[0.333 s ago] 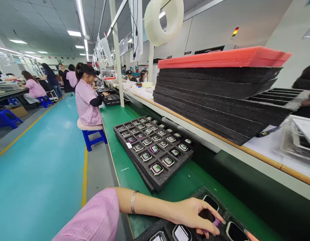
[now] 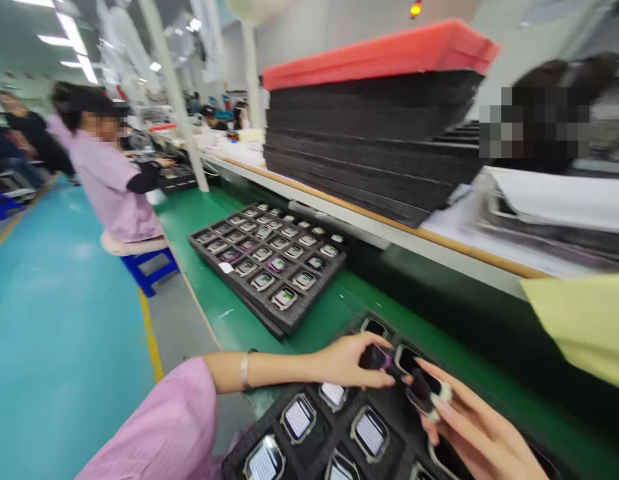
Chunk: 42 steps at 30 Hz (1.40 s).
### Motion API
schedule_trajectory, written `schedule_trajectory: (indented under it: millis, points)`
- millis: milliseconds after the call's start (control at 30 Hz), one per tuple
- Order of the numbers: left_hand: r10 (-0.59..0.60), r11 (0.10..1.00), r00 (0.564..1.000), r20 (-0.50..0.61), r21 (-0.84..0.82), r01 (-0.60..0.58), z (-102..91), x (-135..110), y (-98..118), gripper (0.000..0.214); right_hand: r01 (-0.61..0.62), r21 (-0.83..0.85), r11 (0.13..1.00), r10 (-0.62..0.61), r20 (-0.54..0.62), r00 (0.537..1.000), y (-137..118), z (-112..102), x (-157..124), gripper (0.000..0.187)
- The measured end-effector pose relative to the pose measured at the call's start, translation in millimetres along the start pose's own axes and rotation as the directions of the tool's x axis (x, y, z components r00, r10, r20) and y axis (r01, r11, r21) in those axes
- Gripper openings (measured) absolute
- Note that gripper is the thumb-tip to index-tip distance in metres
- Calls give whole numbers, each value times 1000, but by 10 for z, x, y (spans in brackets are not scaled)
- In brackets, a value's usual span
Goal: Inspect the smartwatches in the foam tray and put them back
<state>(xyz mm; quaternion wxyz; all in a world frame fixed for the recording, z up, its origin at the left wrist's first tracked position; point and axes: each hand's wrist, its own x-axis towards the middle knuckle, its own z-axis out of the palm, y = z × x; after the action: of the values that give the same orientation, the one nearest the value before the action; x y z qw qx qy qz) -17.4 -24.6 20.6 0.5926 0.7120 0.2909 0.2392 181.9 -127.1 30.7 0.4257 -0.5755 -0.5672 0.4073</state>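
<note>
My left hand [image 2: 347, 360] reaches over the near black foam tray [image 2: 323, 430], thumb and fingers closed around a dark-screened smartwatch with a purple edge [image 2: 373, 358]. Just right of it, my right hand [image 2: 477, 423] grips a smartwatch with a pale case [image 2: 423, 392], tilted above the tray. Its screen is dark. Other watches sit in the tray's pockets; a watch with white text on its screen [image 2: 298, 418] lies in the nearer part. A dark-screened watch [image 2: 408, 360] is between my hands. My right hand covers part of the tray's right side.
A second foam tray [image 2: 309, 310] filled with watches lies farther along the green bench [image 2: 217, 320]. Black foam trays [image 2: 359, 147] are stacked on the shelf under a red foam layer [image 2: 379, 57]. Yellow material [image 2: 584, 327] hangs at right. A seated co-worker [image 2: 112, 180] works at left.
The view has shifted right and down, showing more of the near tray. My right hand has come into view with a pale-cased watch. My left hand stays at the purple-edged watch.
</note>
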Motion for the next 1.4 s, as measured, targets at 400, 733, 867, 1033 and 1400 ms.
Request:
schedule_trajectory:
  millis: [400,733,867,1033,1400]
  points:
    - [179,938,984,-15,306,-166,124,-137,-10,41,-166,570,805,63,197,978,-68,46,-140,49]
    - [159,944,987,-20,297,-146,119,-126,-13,42,-170,665,728,75,170,983,-50,74,-154,46]
    - [143,948,989,34,281,-147,100,-126,-23,40,-162,632,758,85,151,985,-19,79,-149,43]
    - [131,949,991,33,285,-135,90,-127,-2,38,-160,614,773,85,150,985,-31,84,-155,42]
    - [156,957,987,42,239,-162,70,-106,-52,40,-170,560,811,96,160,982,-30,80,-135,41]
